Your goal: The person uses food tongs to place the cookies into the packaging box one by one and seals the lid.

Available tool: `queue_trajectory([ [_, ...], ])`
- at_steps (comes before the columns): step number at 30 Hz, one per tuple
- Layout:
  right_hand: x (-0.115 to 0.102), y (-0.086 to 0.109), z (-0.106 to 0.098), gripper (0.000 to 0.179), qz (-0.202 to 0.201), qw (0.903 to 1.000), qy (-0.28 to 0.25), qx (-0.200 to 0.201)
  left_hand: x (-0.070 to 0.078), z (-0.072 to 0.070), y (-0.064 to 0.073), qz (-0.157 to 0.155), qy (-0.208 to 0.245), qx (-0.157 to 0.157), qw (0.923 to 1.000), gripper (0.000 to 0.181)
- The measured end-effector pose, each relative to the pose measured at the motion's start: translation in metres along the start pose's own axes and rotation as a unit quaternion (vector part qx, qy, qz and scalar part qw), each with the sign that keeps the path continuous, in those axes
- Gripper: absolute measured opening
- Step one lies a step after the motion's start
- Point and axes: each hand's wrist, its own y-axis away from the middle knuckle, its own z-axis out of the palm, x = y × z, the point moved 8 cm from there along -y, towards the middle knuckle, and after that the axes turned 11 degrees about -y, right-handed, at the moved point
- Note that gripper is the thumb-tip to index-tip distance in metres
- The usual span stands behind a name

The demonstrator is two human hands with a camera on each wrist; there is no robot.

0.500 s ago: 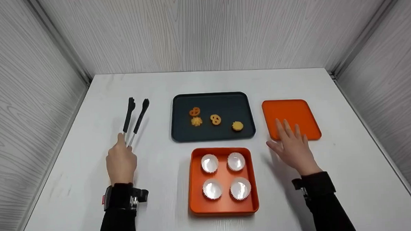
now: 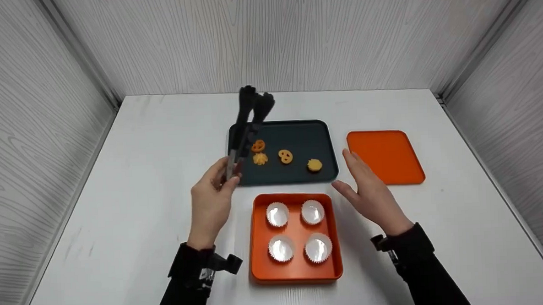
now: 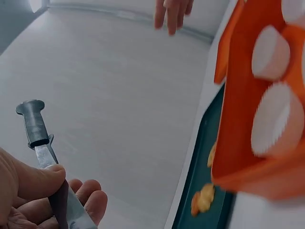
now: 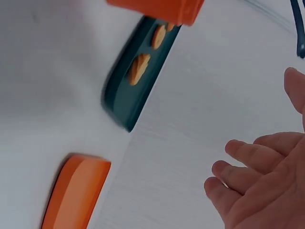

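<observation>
My left hand (image 2: 208,210) pinches a pair of tongs (image 2: 240,131) between thumb and fingers. Their black tips point up and away, held above the left end of the dark tray (image 2: 298,132). In the left wrist view, the thumb presses on the metal part of the tongs (image 3: 45,155). My right hand (image 2: 373,198) is held with straight fingers and holds nothing, just left of a flat orange tray (image 2: 386,154). On the dark tray lie a brown pretzel (image 2: 258,146), a pale pretzel-shaped cookie (image 2: 285,156) and two more cookies, one round (image 2: 314,165), one jagged (image 2: 260,159).
Nearest me, between the forearms, stands an orange box (image 2: 299,275) with several white paper cups (image 2: 281,249) in it. Wood-patterned panels (image 2: 294,37) rise behind the white table (image 2: 117,186) and at both sides.
My left hand has lifted the tongs and carried them right, over the dark tray; their arms stand closer together. The right hand has moved left, off the flat orange tray.
</observation>
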Motion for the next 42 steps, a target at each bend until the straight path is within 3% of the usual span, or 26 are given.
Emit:
queue_trajectory([
  [3,-0.025,0.001,0.008,0.077,-0.034,0.9988,-0.035,-0.01,0.01,0.025,0.007,-0.012,0.053,-0.048,0.9974,0.049],
  [8,-0.052,-0.003,0.026,0.074,-0.056,0.9921,-0.092,-0.063,0.022,0.058,0.018,-0.018,0.114,-0.121,0.9859,0.05],
  [13,-0.068,-0.008,0.04,0.064,-0.066,0.9766,-0.179,-0.1,0.027,0.08,0.028,-0.018,0.132,-0.171,0.9762,0.047],
  [20,-0.068,-0.014,0.048,0.048,-0.009,0.9485,-0.301,-0.098,0.036,0.095,0.036,0.023,0.114,-0.196,0.9736,0.047],
  [23,-0.066,-0.014,0.049,0.046,0.021,0.9288,-0.359,-0.091,0.041,0.096,0.038,0.057,0.092,-0.192,0.9753,0.049],
  [28,-0.07,-0.012,0.048,0.043,0.018,0.8971,-0.434,-0.081,0.049,0.097,0.044,0.131,0.028,-0.183,0.9739,0.054],
  [30,-0.071,-0.011,0.046,0.042,0.008,0.8906,-0.449,-0.072,0.051,0.097,0.046,0.151,0.003,-0.187,0.9707,0.055],
  [34,-0.068,-0.011,0.039,0.04,-0.001,0.8911,-0.452,-0.039,0.05,0.089,0.048,0.184,-0.064,-0.18,0.9643,0.053],
  [37,-0.062,-0.012,0.029,0.038,-0.005,0.9044,-0.427,-0.007,0.041,0.077,0.047,0.195,-0.142,-0.148,0.9591,0.048],
  [40,-0.052,-0.012,0.018,0.038,-0.008,0.9231,-0.384,0.019,0.021,0.065,0.045,0.17,-0.217,-0.122,0.9536,0.046],
  [42,-0.043,-0.012,0.012,0.039,-0.006,0.9362,-0.35,0.034,0.004,0.062,0.044,0.141,-0.249,-0.121,0.9505,0.048],
])
